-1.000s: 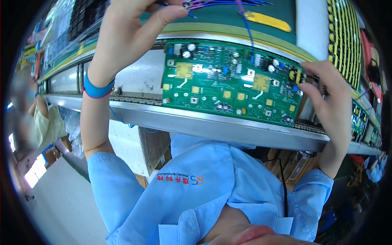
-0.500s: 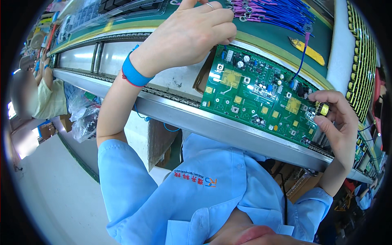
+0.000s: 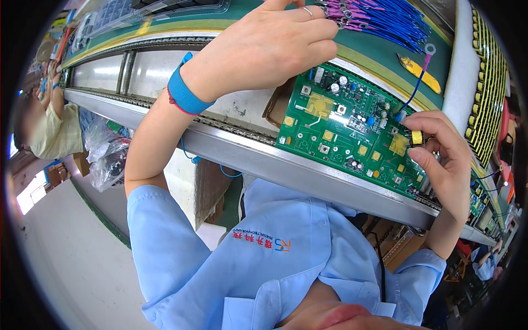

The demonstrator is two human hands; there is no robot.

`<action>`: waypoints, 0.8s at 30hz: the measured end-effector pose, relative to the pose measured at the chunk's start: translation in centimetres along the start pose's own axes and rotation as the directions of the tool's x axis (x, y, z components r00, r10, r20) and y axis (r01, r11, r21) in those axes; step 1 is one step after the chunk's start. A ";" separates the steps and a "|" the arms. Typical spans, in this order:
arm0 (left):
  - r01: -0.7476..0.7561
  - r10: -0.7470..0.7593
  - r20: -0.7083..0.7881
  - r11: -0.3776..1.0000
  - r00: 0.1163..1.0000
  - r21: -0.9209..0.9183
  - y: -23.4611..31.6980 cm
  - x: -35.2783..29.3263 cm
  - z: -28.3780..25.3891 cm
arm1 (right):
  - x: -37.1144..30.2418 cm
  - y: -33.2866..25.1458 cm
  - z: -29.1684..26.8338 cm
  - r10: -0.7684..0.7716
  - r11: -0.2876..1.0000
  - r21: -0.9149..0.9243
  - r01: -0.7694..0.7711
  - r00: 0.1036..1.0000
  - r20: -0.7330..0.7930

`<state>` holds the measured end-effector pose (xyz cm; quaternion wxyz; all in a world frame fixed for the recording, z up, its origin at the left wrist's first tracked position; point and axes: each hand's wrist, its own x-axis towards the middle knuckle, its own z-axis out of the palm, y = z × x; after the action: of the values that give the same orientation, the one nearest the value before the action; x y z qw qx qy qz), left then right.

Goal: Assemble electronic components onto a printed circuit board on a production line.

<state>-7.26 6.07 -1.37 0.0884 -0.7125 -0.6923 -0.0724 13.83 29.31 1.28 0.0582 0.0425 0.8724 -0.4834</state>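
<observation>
My right hand [image 3: 446, 157] pinches a small yellow-wrapped transformer [image 3: 416, 137] between thumb and finger, its pins turned left, over the right end of a green circuit board [image 3: 344, 140]. The board carries capacitors, chips and yellow tape squares. A blue wire [image 3: 415, 91] with a purple-sleeved ring terminal stands up from its far right edge. My left hand [image 3: 272, 47], in a blue wrist strap [image 3: 187, 91], is over the board's far left corner, fingers curled; its fingertips are partly cut off by the upper edge, and what they hold is hidden.
Beyond the board lie a bundle of blue wires [image 3: 385, 22] with ring terminals and a yellow cutter knife [image 3: 419, 72]. Rows of yellow transformers [image 3: 487, 88] stand at the right. A metal conveyor rail [image 3: 247, 148] runs along the near side. Another person [image 3: 58, 126] is at far left.
My right hand has brought the transformer left and slightly up, turning its pins leftward. My left hand has shifted a little right in the picture. The board appears slightly further right.
</observation>
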 end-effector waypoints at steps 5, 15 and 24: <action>-0.020 0.020 -0.036 1.000 0.999 -0.002 0.2 0.0 0.3 | 0.1 -0.2 0.0 0.023 0.999 -0.035 -0.022 0.999 0.025; -0.370 0.328 -0.581 0.928 0.745 0.050 -3.6 0.5 4.2 | 2.5 -1.8 2.9 -0.191 0.934 -0.315 0.167 0.980 -0.048; -0.147 0.168 -0.677 0.985 0.717 0.089 -2.9 -1.2 0.3 | 4.0 -1.7 4.8 -0.217 0.772 -0.617 0.157 0.976 -0.024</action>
<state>-10.19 5.07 -1.86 0.3522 -0.6912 -0.5493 -0.3106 9.93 24.40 -0.34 -0.0206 -0.0429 0.9832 -0.1764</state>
